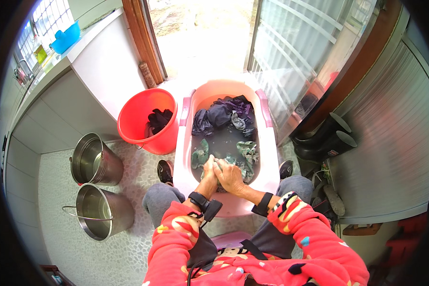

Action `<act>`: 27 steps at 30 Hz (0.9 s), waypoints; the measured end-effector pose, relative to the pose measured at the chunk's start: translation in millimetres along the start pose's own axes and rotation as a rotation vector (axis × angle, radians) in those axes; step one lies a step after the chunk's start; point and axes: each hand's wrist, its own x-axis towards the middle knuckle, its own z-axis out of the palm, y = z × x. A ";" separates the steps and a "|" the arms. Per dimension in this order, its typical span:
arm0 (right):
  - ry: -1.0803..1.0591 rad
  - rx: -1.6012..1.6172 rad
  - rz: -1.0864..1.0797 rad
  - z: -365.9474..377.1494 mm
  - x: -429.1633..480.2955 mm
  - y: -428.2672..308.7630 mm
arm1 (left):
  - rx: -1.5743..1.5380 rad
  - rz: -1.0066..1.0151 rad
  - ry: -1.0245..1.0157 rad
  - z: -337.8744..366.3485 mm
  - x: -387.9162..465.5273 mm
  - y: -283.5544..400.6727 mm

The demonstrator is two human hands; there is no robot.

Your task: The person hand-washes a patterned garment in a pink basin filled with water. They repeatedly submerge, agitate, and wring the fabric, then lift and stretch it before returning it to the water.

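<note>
A pink plastic tub (270,157) stands between my knees, holding cloudy dark water. Over its near end my left hand (209,172) and my right hand (229,176) meet, both closed on a green camouflage-patterned garment (248,153). Part of that cloth spreads through the water around them, and what lies under my palms is hidden. Dark clothes (220,114), some purple, are heaped at the tub's far end. A small grey cloth (238,121) lies against the heap.
Left of the tub stands a red bucket (128,133) with dark cloth (159,119) inside. Two steel buckets (111,168) (119,214) sit on the tiled floor. Black rubber boots (316,143) stand at right, near a glass door (289,46). A blue basin (67,38) rests on the counter.
</note>
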 end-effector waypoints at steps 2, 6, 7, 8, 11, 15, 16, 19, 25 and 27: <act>0.020 -0.192 -0.001 -4.9 7.7 5.6 | -0.051 -0.069 -0.011 5.7 -7.9 -7.5; 0.051 -0.104 0.265 -12.8 23.6 17.0 | 0.186 -0.083 0.058 13.1 -19.1 -17.1; 0.022 -0.112 0.307 -11.3 21.6 15.6 | 0.199 -0.073 0.042 12.7 -19.2 -15.6; 0.052 -0.080 0.237 -9.3 19.5 14.2 | 0.100 -0.059 0.004 9.9 -16.3 -9.6; 0.038 0.036 0.091 1.6 0.4 0.3 | 0.097 0.054 -0.066 1.7 -6.4 11.0; 0.075 -0.077 0.094 -3.2 5.7 2.3 | -0.156 -0.214 0.004 8.0 -11.5 4.4; 0.044 -0.106 0.146 -8.8 14.0 7.8 | -0.067 -0.148 0.023 11.9 -17.2 -4.9; 0.040 -0.092 0.221 -14.6 25.2 13.6 | 0.091 -0.126 0.028 13.5 -19.2 -13.9; 0.015 0.051 0.061 3.4 -0.7 -3.6 | 0.008 0.007 -0.090 -6.9 8.0 9.5; 0.054 -0.004 0.065 2.5 -0.4 -0.5 | -0.072 -0.171 -0.083 -5.5 8.0 6.6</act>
